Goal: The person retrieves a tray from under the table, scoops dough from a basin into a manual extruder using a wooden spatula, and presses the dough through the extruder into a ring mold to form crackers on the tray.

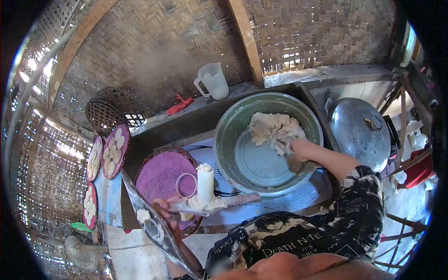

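Observation:
My right hand (303, 150) is in the large green basin (224, 154), its fingers closed round a tool at the edge of the pale crumbly dough (275, 128). At the lower left, my left hand (164, 211) grips the end of a flat board (240, 199). On that board a white cylinder (205, 184) stands upright with dough on its top and around its base. Beside the cylinder, a thin white ring (186, 185) shows in front of the round tray of purple material (163, 172).
A metal lid (361, 133) lies right of the basin. Behind stand a clear jug (213, 81) and a red bag (179, 105). Pink round trays (115, 151) with pale discs are at the left. A long dough-smeared board (156, 228) slants across the lower left.

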Demonstrator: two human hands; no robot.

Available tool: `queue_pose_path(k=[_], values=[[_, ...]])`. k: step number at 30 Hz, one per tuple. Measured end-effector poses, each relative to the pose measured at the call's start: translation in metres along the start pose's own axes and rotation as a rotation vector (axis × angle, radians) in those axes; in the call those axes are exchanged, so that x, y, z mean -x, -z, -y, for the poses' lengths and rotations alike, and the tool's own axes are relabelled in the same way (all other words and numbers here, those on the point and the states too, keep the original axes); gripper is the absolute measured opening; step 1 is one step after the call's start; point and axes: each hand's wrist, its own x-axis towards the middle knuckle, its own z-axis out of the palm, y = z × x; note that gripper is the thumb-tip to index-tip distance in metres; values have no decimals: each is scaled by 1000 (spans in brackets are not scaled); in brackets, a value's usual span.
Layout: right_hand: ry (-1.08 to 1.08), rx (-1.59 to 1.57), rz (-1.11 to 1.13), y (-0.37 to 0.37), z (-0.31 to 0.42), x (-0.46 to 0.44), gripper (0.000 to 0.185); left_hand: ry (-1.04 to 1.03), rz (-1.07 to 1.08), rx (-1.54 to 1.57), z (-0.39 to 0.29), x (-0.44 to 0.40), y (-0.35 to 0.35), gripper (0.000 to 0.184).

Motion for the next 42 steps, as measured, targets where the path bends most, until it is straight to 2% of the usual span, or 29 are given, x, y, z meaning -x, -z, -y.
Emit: queue_pose_path(k=[1,2,4,7,8,11,14,17,20,23,25,28,29,32,35,38,41,42], values=[[42,-63,-140,7,-3,3,31,-22,-1,-76,-2,2,0,40],[31,-35,-160,15,-4,0,31,-44,-4,-152,-4,4,-1,40],[5,22,-197,31,-7,-8,33,-50,-24,-27,-1,3,-8,39],[13,137,-264,21,-16,-33,25,-4,15,-35,3,8,1,38],[29,173,-278,18,-16,-40,25,-67,45,-6,9,7,3,37],[11,343,-439,-16,-15,-61,24,-139,63,-87,5,6,2,36],[157,349,-567,-59,-24,-89,22,-92,32,-161,-7,13,4,37],[35,176,-347,-67,-15,-95,27,-5,-37,-127,-10,25,12,39],[120,154,-508,-104,-28,-123,26,86,-127,-45,-9,41,23,39],[20,-51,-413,-106,-17,-131,20,76,-125,-45,-21,38,18,38],[-24,-37,-307,-90,3,-119,17,12,-141,-32,-26,35,11,38],[-67,-38,-261,-90,13,-124,16,193,-165,100,-40,38,9,38],[-81,-45,-263,-98,13,-129,16,118,-106,90,-35,39,13,36],[-80,-148,-388,-115,11,-139,16,81,-91,63,-31,39,15,32],[27,-18,-289,-103,6,-143,16,-13,-79,64,-26,36,8,31],[41,-33,-93,-100,-23,-160,13,-4,-73,31,-26,36,10,29],[-41,-1005,140,-58,-21,-100,13,28,-75,-14,-30,37,12,26],[-15,-1088,195,-48,-21,-87,13,38,-77,-34,-31,37,14,25]])
